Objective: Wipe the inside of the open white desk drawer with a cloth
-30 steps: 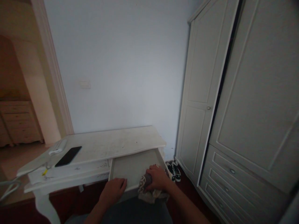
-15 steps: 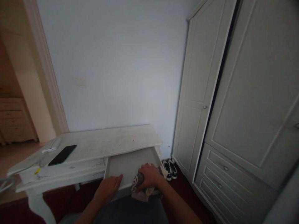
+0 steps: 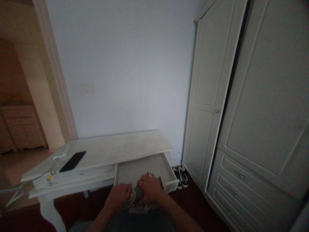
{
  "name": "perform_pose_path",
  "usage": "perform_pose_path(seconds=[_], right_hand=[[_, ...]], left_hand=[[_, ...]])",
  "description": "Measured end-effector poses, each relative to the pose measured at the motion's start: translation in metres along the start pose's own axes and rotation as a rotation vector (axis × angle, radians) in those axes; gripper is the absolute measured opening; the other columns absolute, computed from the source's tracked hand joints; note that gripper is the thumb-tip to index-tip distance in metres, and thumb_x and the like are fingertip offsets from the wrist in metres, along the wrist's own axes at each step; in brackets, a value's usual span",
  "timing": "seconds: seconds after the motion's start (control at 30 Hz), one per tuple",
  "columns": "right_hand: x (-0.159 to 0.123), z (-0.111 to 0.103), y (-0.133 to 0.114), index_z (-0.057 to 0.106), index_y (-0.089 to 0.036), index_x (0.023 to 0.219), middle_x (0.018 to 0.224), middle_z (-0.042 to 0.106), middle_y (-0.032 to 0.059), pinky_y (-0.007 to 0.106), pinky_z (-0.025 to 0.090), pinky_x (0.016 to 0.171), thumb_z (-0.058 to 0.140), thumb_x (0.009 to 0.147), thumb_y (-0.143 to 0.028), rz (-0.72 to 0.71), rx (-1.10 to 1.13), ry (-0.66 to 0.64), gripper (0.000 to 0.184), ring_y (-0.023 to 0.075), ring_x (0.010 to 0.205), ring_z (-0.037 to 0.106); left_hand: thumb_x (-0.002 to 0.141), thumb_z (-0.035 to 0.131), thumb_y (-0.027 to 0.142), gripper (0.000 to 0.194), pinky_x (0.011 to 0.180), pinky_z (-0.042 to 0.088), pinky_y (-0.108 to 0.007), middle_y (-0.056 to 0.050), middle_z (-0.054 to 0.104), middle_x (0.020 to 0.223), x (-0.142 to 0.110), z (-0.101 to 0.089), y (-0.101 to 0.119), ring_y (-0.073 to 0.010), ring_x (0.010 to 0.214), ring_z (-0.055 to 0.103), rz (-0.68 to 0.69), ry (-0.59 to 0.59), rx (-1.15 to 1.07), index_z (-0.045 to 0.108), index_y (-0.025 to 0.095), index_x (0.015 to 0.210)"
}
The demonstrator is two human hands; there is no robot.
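Note:
A white desk (image 3: 108, 149) stands against the wall with its right drawer (image 3: 166, 172) pulled open. A patterned grey and white cloth (image 3: 135, 196) lies over the drawer's front edge. My right hand (image 3: 150, 189) presses on top of the cloth, fingers curled onto it. Just left of it, my left hand (image 3: 119, 196) rests on the drawer's front edge and touches the cloth's left side. The drawer's inside looks bare beyond the cloth.
A black phone (image 3: 72, 161) and a white device (image 3: 61, 151) with a cable lie at the desk's left end. A tall white wardrobe (image 3: 253, 112) fills the right side. A pair of shoes (image 3: 181, 177) sits on the floor between desk and wardrobe.
My right hand and the cloth have slid left along the drawer's front edge. The two hands now meet at the cloth.

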State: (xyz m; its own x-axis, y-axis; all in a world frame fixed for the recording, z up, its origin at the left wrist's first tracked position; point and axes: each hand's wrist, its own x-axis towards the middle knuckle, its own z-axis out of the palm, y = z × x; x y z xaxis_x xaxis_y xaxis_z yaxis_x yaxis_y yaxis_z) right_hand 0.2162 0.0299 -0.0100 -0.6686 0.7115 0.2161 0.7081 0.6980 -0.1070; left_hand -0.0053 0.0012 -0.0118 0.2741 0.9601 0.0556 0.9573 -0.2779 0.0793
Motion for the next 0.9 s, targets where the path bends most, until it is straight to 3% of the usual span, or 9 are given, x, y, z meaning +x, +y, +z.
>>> perform_pose_path(seconds=[0.2, 0.37, 0.7, 0.9], right_hand=[[-0.046, -0.039, 0.061, 0.069, -0.023, 0.115, 0.115, 0.068, 0.0093, 0.044, 0.044, 0.098, 0.084, 0.064, -0.079, 0.125, 0.032, -0.084, 0.077, 0.0324, 0.11, 0.062], [-0.06, -0.045, 0.078, 0.069, -0.023, 0.113, 0.117, 0.068, 0.0089, 0.041, 0.044, 0.095, 0.085, 0.062, -0.078, 0.199, 0.041, -0.059, 0.077, 0.0319, 0.11, 0.061], [-0.029, -0.034, 0.052, 0.07, -0.021, 0.111, 0.115, 0.072, 0.0114, 0.049, 0.044, 0.1, 0.083, 0.063, -0.082, 0.072, -0.045, -0.11, 0.078, 0.0342, 0.109, 0.065], [0.018, -0.015, -0.006, 0.07, -0.02, 0.115, 0.113, 0.074, 0.0124, 0.052, 0.047, 0.1, 0.081, 0.07, -0.077, -0.052, -0.102, -0.127, 0.074, 0.0353, 0.108, 0.068]], left_hand=[[0.106, 0.025, 0.038, 0.054, 0.089, 0.048, -0.036, -0.012, 0.079, 0.103, 0.0, -0.008, 0.008, -0.0251, 0.103, 0.074, -0.054, -0.022, -0.009, 0.076, 0.021, 0.101], [0.106, 0.024, 0.039, 0.055, 0.089, 0.048, -0.036, -0.01, 0.079, 0.103, 0.001, -0.003, 0.005, -0.0252, 0.103, 0.074, -0.062, -0.025, -0.006, 0.076, 0.022, 0.101], [0.106, 0.014, 0.042, 0.064, 0.093, 0.049, -0.037, -0.012, 0.08, 0.105, 0.003, -0.001, -0.001, -0.0259, 0.103, 0.072, -0.049, -0.039, -0.039, 0.075, 0.022, 0.103], [0.103, 0.038, 0.049, 0.048, 0.09, 0.054, -0.042, -0.019, 0.077, 0.112, 0.004, 0.011, -0.013, -0.0304, 0.103, 0.072, 0.094, -0.044, 0.04, 0.063, 0.022, 0.133]])
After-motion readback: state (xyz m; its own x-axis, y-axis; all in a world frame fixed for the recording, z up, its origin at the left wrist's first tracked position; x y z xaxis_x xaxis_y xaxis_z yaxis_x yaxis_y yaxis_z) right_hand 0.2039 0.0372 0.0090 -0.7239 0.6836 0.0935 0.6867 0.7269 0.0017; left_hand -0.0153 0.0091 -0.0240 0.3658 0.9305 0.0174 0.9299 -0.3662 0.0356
